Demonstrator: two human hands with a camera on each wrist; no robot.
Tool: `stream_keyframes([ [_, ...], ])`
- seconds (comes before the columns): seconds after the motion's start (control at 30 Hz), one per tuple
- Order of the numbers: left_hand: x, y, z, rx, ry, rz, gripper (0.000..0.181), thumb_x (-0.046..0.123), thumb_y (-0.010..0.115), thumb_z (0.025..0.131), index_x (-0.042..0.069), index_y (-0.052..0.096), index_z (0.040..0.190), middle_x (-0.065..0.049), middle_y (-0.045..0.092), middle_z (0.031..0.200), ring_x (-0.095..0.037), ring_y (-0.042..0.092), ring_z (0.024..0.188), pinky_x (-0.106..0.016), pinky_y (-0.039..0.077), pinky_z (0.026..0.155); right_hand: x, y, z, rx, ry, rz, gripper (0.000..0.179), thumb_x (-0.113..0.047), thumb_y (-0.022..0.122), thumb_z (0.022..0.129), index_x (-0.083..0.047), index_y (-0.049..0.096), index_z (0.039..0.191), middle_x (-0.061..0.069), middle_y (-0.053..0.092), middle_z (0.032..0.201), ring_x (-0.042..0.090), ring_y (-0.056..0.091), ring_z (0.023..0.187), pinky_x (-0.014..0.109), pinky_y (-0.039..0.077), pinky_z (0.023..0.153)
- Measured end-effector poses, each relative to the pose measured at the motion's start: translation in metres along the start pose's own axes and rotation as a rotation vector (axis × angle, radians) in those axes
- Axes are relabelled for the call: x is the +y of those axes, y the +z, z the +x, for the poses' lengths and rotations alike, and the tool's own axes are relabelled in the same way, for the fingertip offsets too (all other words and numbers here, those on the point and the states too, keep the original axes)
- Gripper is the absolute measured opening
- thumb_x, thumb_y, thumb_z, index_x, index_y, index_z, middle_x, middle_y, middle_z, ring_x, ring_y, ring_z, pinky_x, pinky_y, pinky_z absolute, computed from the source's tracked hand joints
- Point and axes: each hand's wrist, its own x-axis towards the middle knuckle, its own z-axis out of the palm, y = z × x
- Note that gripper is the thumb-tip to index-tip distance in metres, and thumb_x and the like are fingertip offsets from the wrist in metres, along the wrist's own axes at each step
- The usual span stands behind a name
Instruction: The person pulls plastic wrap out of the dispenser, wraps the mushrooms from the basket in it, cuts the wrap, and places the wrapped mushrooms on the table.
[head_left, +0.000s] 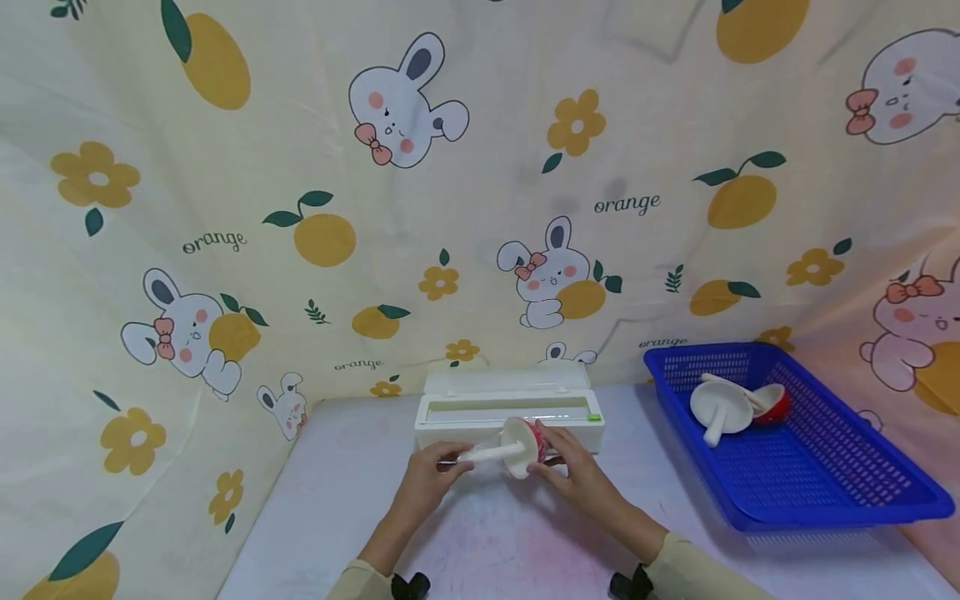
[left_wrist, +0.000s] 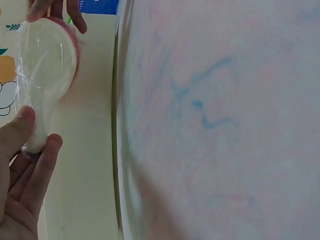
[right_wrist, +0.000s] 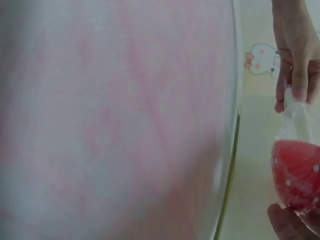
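Observation:
Both hands hold a ladle (head_left: 521, 446), white inside and red with white dots outside, wrapped in clear plastic film (left_wrist: 22, 65). My left hand (head_left: 431, 477) pinches the end of its white handle (left_wrist: 37, 117) between thumb and fingers. On the other side, my right hand (head_left: 581, 473) grips the bowl end by its red outer side (right_wrist: 297, 175). Just behind the hands stands a white cling film dispenser (head_left: 510, 423), its lid raised and a small green slider (head_left: 594, 417) at the right end. The ladle partly covers the dispenser's front.
At the right, a blue plastic basket (head_left: 817, 500) holds two more ladles: one shows its white inside (head_left: 722, 407), the other its red outside (head_left: 778, 408). A patterned cloth (head_left: 480, 192) hangs behind the white table (head_left: 337, 450), which has faint pink and blue stains.

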Motion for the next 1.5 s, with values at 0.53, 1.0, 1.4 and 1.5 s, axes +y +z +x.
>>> stream_keyframes([
  [0.53, -0.002, -0.002, -0.002, -0.111, -0.056, -0.059, 0.023, 0.014, 0.075, 0.101, 0.004, 0.078, 0.121, -0.012, 0.08, 0.111, -0.01, 0.075, 0.092, -0.025, 0.062, 0.08, 0.0, -0.006, -0.001, -0.064, -0.036, -0.15, 0.1, -0.008, 0.099, 0.074, 0.0, 0.046, 0.159, 0.017, 0.055, 0.148, 0.031, 0.06, 0.127, 0.039, 0.062, 0.095],
  [1.0, 0.004, 0.003, -0.002, -0.178, 0.15, 0.083, 0.04, 0.017, 0.073, 0.104, 0.015, 0.068, 0.144, -0.005, 0.071, 0.138, -0.025, 0.072, 0.116, -0.041, 0.062, 0.095, -0.001, -0.008, -0.004, -0.087, 0.07, -0.019, 0.086, -0.018, 0.084, 0.093, -0.002, 0.038, 0.164, 0.015, 0.065, 0.14, 0.022, 0.07, 0.109, 0.036, 0.062, 0.093],
  [1.4, 0.007, 0.013, -0.002, -0.089, 0.246, 0.238, 0.037, 0.016, 0.084, 0.094, 0.021, 0.078, 0.13, 0.007, 0.079, 0.119, -0.003, 0.069, 0.094, -0.028, 0.06, 0.082, -0.005, -0.004, -0.004, -0.074, 0.168, -0.015, 0.076, -0.022, 0.081, 0.097, 0.002, 0.045, 0.159, 0.017, 0.068, 0.132, 0.02, 0.069, 0.105, 0.032, 0.063, 0.087],
  [1.5, 0.007, 0.012, -0.001, -0.069, 0.215, 0.224, 0.033, 0.016, 0.083, 0.094, 0.02, 0.079, 0.127, 0.007, 0.08, 0.116, -0.003, 0.071, 0.093, -0.028, 0.061, 0.082, -0.005, -0.005, -0.004, -0.07, 0.106, -0.009, 0.082, -0.019, 0.087, 0.092, 0.005, 0.045, 0.158, 0.021, 0.065, 0.136, 0.02, 0.07, 0.102, 0.033, 0.063, 0.085],
])
